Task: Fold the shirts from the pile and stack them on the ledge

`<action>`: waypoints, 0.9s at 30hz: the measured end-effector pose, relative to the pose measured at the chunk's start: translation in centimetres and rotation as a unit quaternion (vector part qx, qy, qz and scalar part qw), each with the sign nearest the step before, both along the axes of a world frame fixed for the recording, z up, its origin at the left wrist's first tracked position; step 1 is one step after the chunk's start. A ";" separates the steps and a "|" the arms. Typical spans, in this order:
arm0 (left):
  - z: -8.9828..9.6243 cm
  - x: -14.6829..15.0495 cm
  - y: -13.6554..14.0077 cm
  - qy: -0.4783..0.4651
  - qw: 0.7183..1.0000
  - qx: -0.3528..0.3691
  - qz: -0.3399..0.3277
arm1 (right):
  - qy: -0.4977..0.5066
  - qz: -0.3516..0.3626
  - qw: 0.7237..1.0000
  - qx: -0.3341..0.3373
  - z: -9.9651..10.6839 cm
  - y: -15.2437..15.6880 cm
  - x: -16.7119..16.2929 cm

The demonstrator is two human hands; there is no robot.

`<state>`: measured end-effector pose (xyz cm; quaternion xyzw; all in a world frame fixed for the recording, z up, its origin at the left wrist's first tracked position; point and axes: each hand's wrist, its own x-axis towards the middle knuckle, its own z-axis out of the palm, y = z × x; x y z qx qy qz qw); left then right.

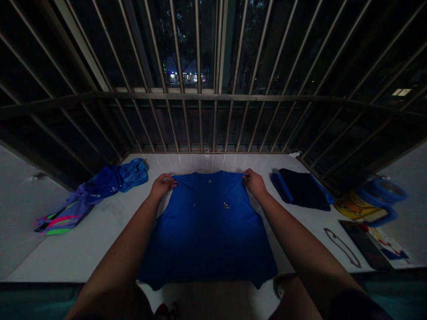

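A blue shirt (207, 222) with a small chest logo is spread out in front of me, its neckline toward the window bars. Its lower end hangs over the near edge of the white ledge. At the left shoulder, my left hand (162, 186) pinches the cloth between thumb and fingers. My right hand (255, 183) has hold of the opposite shoulder corner. The fabric between the two hands is stretched fairly flat. No sleeves show beyond the shoulders.
Crumpled blue and purple clothes (100, 186) lie on the ledge (110, 222) at left. Folded dark clothes (302, 189) sit at right, near a blue-and-yellow item (363, 204), a string-like loop (342, 249) and a dark flat object (365, 244). Metal bars (213, 97) close off the far side.
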<state>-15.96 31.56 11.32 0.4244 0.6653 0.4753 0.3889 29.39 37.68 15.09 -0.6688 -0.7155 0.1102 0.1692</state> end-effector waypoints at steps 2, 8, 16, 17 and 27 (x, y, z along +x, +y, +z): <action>-0.4 -1.3 -3.2 -0.013 0.999 0.031 -0.008 | 0.024 0.034 0.998 0.040 0.0 -3.4 1.6; -4.3 -4.3 -14.3 0.203 0.972 0.064 -0.105 | 0.012 0.160 0.983 0.088 -5.7 -15.9 7.7; -3.7 -3.2 -15.7 0.349 0.920 0.044 -0.175 | -0.035 0.163 0.986 -0.010 -7.4 -19.5 7.9; -3.4 -2.9 -15.2 0.358 0.920 0.031 -0.159 | -0.024 0.141 0.990 -0.016 -6.8 -19.0 7.5; -2.5 1.2 -7.8 0.376 0.919 -0.082 -0.082 | -0.008 0.034 0.998 -0.056 -5.6 -10.7 2.5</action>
